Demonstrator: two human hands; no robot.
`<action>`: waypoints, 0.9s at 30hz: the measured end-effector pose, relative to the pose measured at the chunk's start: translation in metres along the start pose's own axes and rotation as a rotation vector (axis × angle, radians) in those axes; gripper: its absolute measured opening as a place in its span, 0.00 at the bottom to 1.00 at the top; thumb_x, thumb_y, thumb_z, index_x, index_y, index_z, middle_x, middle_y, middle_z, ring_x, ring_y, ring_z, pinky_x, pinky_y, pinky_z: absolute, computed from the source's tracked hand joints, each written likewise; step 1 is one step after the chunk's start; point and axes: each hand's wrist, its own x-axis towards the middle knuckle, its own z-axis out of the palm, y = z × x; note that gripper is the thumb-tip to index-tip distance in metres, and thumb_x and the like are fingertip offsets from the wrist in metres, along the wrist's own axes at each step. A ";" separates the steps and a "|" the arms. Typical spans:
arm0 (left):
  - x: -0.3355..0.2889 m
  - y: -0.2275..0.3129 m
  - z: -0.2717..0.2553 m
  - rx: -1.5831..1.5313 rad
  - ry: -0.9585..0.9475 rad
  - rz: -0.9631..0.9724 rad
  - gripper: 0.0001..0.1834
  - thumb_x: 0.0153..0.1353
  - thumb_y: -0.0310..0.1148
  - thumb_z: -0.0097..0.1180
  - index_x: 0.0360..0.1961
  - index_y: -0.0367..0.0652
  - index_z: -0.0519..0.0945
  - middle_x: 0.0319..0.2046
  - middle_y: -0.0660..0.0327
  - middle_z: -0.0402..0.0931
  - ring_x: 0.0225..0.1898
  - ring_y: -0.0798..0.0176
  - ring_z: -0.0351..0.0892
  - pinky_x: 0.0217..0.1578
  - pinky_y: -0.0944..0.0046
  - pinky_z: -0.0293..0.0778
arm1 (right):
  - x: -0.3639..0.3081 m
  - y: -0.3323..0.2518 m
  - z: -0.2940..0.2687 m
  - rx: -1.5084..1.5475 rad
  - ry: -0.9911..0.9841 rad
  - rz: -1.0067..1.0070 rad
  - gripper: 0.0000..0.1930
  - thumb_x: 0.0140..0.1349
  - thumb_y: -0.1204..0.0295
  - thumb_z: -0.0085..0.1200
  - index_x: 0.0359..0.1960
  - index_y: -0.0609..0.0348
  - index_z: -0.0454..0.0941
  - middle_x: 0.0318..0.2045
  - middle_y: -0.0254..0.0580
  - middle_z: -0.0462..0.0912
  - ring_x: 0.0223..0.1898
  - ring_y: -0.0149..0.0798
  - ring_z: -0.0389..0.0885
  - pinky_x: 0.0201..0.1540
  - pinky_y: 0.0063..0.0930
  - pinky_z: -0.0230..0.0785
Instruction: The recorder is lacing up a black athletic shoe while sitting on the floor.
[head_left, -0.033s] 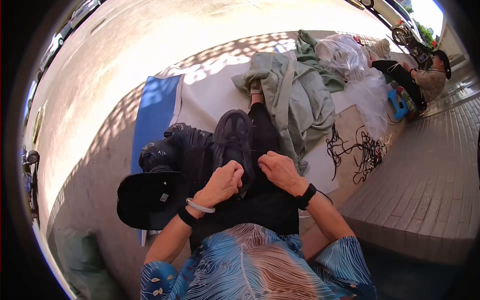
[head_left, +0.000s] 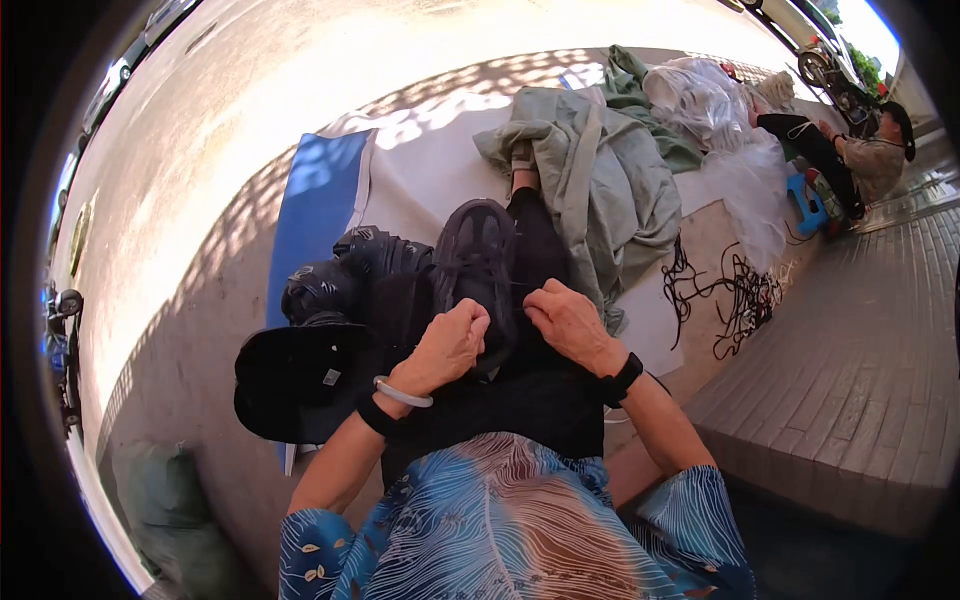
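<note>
A black lace-up shoe (head_left: 476,235) lies across my lap, its toe pointing away from me. My left hand (head_left: 447,345) is closed in a fist over the rear left side of the shoe; whatever its fingers hold is hidden. To the right of the shoe, my right hand (head_left: 570,322) pinches what looks like a thin dark shoelace, over my black-trousered leg. The laces (head_left: 478,262) cross the shoe's upper between toe and hands. Several more black shoes (head_left: 325,290) are piled at my left, with a black cap (head_left: 298,383) in front of them.
A blue and white sheet (head_left: 318,190) lies ahead, with a grey-green cloth (head_left: 600,180) over its right part. Clear plastic bags (head_left: 745,185) and a tangle of black laces (head_left: 745,300) lie at right, beside a tiled ledge (head_left: 840,380). Another person (head_left: 870,160) sits at far right.
The view has shifted slightly, so the surroundings sit a little higher and further right. Both hands stay closed near the shoe, and the right has risen slightly in view.
</note>
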 end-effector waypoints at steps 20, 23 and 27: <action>0.035 0.007 -0.003 -0.054 0.073 -0.117 0.18 0.61 0.32 0.49 0.49 0.32 0.76 0.17 0.66 0.69 0.13 0.75 0.67 0.11 0.73 0.66 | 0.035 0.019 0.038 0.188 0.157 0.070 0.05 0.58 0.73 0.51 0.30 0.61 0.77 0.27 0.49 0.77 0.33 0.53 0.77 0.37 0.43 0.69; 0.040 0.007 -0.002 -0.164 0.085 -0.186 0.18 0.61 0.31 0.49 0.50 0.32 0.76 0.18 0.66 0.69 0.12 0.75 0.66 0.09 0.74 0.65 | 0.037 0.020 0.038 0.186 0.143 0.059 0.05 0.58 0.72 0.50 0.29 0.61 0.77 0.27 0.49 0.77 0.33 0.53 0.77 0.37 0.43 0.69; 0.041 0.000 0.003 -0.292 0.099 -0.215 0.18 0.61 0.30 0.49 0.50 0.32 0.76 0.18 0.67 0.69 0.12 0.75 0.66 0.08 0.75 0.64 | 0.039 0.019 0.037 0.176 0.143 0.070 0.06 0.58 0.72 0.50 0.29 0.61 0.76 0.27 0.50 0.76 0.33 0.54 0.77 0.37 0.43 0.69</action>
